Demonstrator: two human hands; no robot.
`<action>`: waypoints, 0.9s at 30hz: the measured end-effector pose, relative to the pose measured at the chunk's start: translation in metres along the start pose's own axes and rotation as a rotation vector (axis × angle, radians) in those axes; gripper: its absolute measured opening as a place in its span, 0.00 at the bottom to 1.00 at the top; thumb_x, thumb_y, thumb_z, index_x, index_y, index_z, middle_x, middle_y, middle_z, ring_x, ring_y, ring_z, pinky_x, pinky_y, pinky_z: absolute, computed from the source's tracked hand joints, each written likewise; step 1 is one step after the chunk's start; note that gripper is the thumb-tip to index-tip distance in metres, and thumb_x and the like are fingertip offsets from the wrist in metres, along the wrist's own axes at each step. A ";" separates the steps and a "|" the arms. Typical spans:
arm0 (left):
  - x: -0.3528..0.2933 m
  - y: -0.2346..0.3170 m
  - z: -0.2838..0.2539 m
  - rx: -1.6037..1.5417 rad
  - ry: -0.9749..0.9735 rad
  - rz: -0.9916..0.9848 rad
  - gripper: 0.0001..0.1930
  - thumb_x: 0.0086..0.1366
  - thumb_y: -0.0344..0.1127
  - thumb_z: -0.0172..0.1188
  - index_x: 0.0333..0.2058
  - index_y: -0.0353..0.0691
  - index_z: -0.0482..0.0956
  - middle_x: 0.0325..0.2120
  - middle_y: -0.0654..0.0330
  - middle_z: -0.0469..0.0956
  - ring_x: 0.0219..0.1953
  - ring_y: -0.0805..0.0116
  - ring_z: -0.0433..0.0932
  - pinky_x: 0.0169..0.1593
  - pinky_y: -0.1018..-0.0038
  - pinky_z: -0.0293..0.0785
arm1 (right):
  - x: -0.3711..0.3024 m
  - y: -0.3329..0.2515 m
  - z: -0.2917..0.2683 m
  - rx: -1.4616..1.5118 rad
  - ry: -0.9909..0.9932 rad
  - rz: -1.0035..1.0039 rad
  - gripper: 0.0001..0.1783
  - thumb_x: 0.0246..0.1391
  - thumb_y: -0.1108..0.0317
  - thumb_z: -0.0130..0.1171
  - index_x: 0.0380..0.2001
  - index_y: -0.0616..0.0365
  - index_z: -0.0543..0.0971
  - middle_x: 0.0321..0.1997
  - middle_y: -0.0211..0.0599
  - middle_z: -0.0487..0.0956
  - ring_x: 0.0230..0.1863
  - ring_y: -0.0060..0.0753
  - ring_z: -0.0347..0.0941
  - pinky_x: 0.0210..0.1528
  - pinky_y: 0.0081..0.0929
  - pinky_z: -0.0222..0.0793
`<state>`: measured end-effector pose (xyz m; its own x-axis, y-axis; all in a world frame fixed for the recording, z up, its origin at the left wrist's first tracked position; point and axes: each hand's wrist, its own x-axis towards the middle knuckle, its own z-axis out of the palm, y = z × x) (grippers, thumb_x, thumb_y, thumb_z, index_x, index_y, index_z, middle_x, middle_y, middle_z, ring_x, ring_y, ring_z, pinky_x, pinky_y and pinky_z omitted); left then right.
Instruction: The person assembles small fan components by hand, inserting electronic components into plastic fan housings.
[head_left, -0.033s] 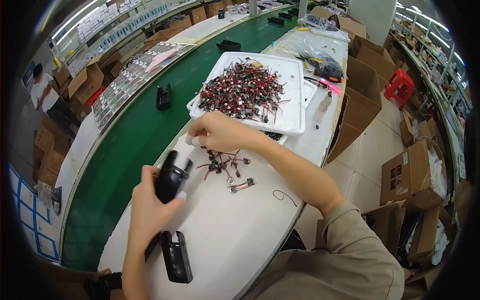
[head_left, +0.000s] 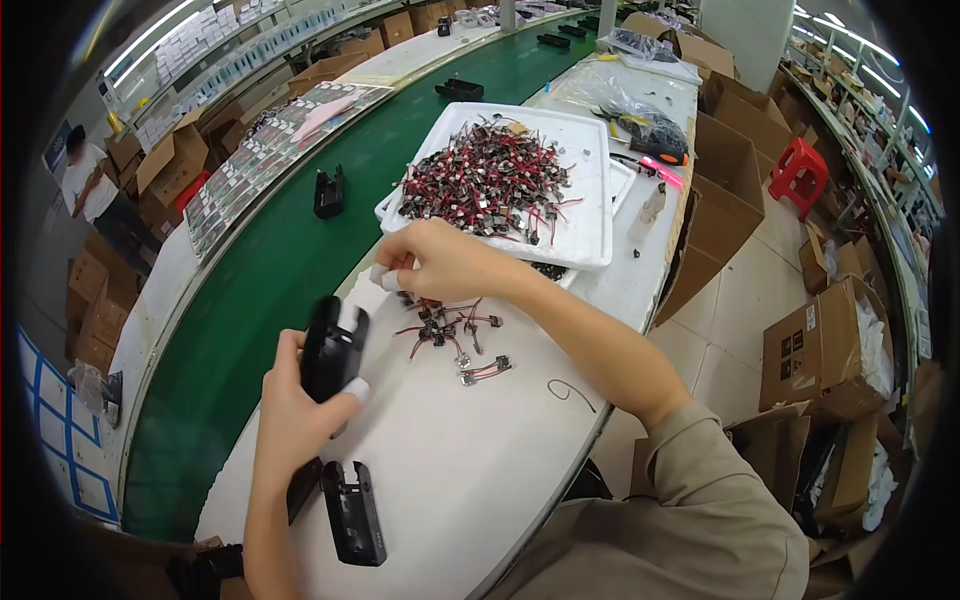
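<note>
My left hand [head_left: 300,400] grips a black plastic housing [head_left: 332,350], held tilted above the white worktop with its hollow side partly turned up. My right hand [head_left: 425,262] is pinched together just beyond it, white covers on the fingertips. Whatever lies between those fingers is too small or hidden to make out. Below the right hand is a loose cluster of small circuit parts with red and black wires [head_left: 440,325]. Nearer me lies a separate wired pair [head_left: 485,371]. A second black housing [head_left: 353,515] rests beside my left wrist, with another dark piece [head_left: 303,490] partly hidden by the forearm.
A white foam tray [head_left: 590,215] heaped with red-wired parts [head_left: 490,175] stands beyond my right hand. Along the left runs a green conveyor belt [head_left: 235,330] carrying black housings [head_left: 328,192]. One thin curled wire [head_left: 572,393] lies near the table edge. Cardboard boxes [head_left: 715,200] flank the right.
The black housing in my left hand has turned more upright and shows more of its hollow side. My right hand has barely shifted and stays pinched.
</note>
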<state>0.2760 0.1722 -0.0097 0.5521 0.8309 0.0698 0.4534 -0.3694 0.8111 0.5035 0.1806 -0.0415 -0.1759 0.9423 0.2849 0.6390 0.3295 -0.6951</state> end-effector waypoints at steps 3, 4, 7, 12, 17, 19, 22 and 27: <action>0.006 -0.021 -0.005 -0.418 -0.070 -0.149 0.23 0.51 0.39 0.60 0.40 0.33 0.63 0.23 0.59 0.69 0.14 0.68 0.71 0.19 0.75 0.72 | -0.001 -0.004 0.000 0.180 0.105 -0.091 0.10 0.43 0.75 0.50 0.32 0.65 0.73 0.26 0.47 0.77 0.29 0.38 0.74 0.34 0.30 0.69; 0.006 -0.023 -0.007 -0.585 -0.123 -0.283 0.24 0.54 0.42 0.59 0.42 0.32 0.64 0.22 0.59 0.68 0.11 0.69 0.70 0.16 0.74 0.72 | -0.002 -0.007 0.001 0.178 0.100 -0.090 0.10 0.43 0.75 0.50 0.32 0.65 0.73 0.26 0.47 0.77 0.29 0.38 0.74 0.34 0.30 0.69; 0.006 -0.039 -0.003 -0.689 -0.164 -0.261 0.26 0.59 0.49 0.52 0.46 0.31 0.63 0.19 0.59 0.68 0.08 0.69 0.69 0.13 0.72 0.72 | -0.002 -0.010 0.006 0.023 0.145 -0.111 0.11 0.48 0.74 0.49 0.37 0.63 0.68 0.25 0.46 0.76 0.26 0.42 0.74 0.30 0.31 0.68; 0.009 -0.030 -0.005 -0.851 -0.081 -0.337 0.18 0.57 0.43 0.53 0.37 0.34 0.65 0.22 0.56 0.70 0.22 0.59 0.78 0.15 0.70 0.73 | -0.003 -0.017 0.019 0.027 0.138 -0.142 0.13 0.46 0.76 0.47 0.38 0.62 0.66 0.26 0.47 0.76 0.27 0.46 0.73 0.30 0.34 0.67; 0.010 -0.026 -0.002 -0.830 0.009 -0.353 0.14 0.54 0.38 0.56 0.34 0.35 0.65 0.24 0.55 0.71 0.25 0.54 0.78 0.22 0.66 0.77 | -0.004 -0.007 0.043 -0.165 -0.051 -0.128 0.14 0.42 0.79 0.48 0.36 0.64 0.66 0.28 0.49 0.75 0.31 0.50 0.72 0.34 0.38 0.66; 0.009 -0.024 -0.003 -0.850 -0.006 -0.317 0.13 0.53 0.35 0.57 0.34 0.35 0.65 0.24 0.54 0.71 0.24 0.56 0.78 0.25 0.66 0.78 | -0.001 -0.004 0.053 -0.217 0.033 -0.256 0.15 0.40 0.82 0.47 0.36 0.62 0.67 0.27 0.46 0.75 0.31 0.49 0.72 0.33 0.38 0.67; 0.008 -0.029 -0.005 -0.835 -0.015 -0.297 0.14 0.53 0.33 0.56 0.36 0.34 0.64 0.25 0.53 0.71 0.23 0.59 0.77 0.26 0.66 0.78 | -0.001 -0.006 0.047 -0.119 -0.050 -0.050 0.16 0.39 0.83 0.47 0.36 0.62 0.69 0.27 0.46 0.76 0.30 0.48 0.73 0.33 0.36 0.68; 0.010 -0.026 0.005 -0.868 -0.004 -0.297 0.25 0.53 0.29 0.54 0.50 0.36 0.57 0.29 0.51 0.70 0.28 0.60 0.76 0.32 0.64 0.78 | -0.002 -0.004 0.024 0.057 0.071 -0.098 0.21 0.38 0.84 0.49 0.41 0.64 0.69 0.33 0.45 0.78 0.34 0.39 0.76 0.38 0.28 0.72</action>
<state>0.2733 0.1877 -0.0327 0.4998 0.8398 -0.2118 -0.1074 0.3027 0.9470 0.4832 0.1787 -0.0559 -0.1810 0.8992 0.3982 0.5776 0.4249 -0.6970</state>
